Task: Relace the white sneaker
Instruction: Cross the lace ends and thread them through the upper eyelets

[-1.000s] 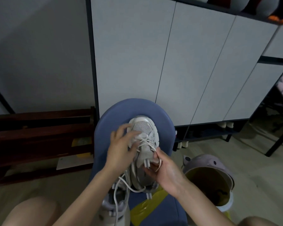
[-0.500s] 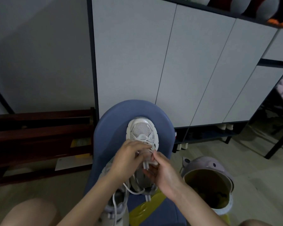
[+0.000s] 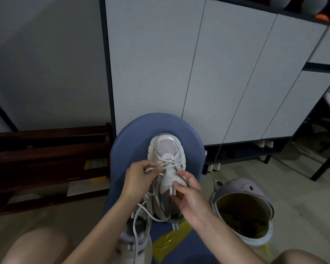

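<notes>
A white sneaker (image 3: 167,149) lies toe-away on a blue stool (image 3: 130,138) in front of me. Its white lace (image 3: 168,162) crosses the eyelets near the toe, and loose lace trails down toward me. My left hand (image 3: 139,180) pinches a strand of the lace at the shoe's left side. My right hand (image 3: 191,195) grips the sneaker's tongue between thumb and fingers. A second white sneaker (image 3: 135,244) sits at the stool's near edge, partly hidden under my left forearm.
A lilac bin (image 3: 242,210) with dark contents stands on the floor to the right. Grey cabinet doors (image 3: 179,63) rise behind the stool. A dark wooden rack (image 3: 46,155) lies to the left. Yellow tape (image 3: 170,241) marks the stool. My knees show at both lower corners.
My left hand has pulled back from the toe area to the shoe's left side, drawing the lace out. My right hand has shifted slightly and keeps hold of the tongue.
</notes>
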